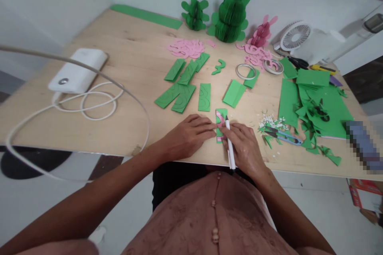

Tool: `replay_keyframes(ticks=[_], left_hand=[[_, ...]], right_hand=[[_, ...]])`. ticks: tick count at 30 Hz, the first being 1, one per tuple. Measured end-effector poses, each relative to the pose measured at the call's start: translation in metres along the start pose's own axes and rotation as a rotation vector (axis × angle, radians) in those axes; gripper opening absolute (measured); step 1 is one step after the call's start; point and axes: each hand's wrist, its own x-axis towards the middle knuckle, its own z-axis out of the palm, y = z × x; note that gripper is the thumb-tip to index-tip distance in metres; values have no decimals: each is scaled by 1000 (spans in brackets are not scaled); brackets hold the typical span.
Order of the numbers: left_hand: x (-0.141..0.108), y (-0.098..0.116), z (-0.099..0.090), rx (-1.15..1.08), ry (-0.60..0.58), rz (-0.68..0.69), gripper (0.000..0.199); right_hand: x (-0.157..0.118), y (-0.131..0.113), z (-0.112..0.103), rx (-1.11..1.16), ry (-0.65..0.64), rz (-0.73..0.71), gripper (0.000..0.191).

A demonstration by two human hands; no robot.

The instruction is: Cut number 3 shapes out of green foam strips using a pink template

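A small green paper strip lies upright before me at the table's front, with a pink curved paper cutout on top of it. My left hand rests flat to its left, fingers stretched out and their tips touching the strip's left edge. From the other side, my right hand is closed on a white pen, its dark tip pointing away from me. The right fingers also cover part of the cutout. Just beyond lie folded green strips with drawn curves and a plain folded green piece.
Pink cutouts and paper honeycomb figures stand farther back. Rolls of tape, blue-handled snips, green scraps and a fan are on the right. A white power bank with a looping cable lies left.
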Motion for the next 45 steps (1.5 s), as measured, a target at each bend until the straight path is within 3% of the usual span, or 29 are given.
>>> replay_keyframes(ticks=[45], left_hand=[[1, -1, 3, 40, 1, 19, 26]], right_hand=[[2, -3, 2, -50, 4, 30, 33]])
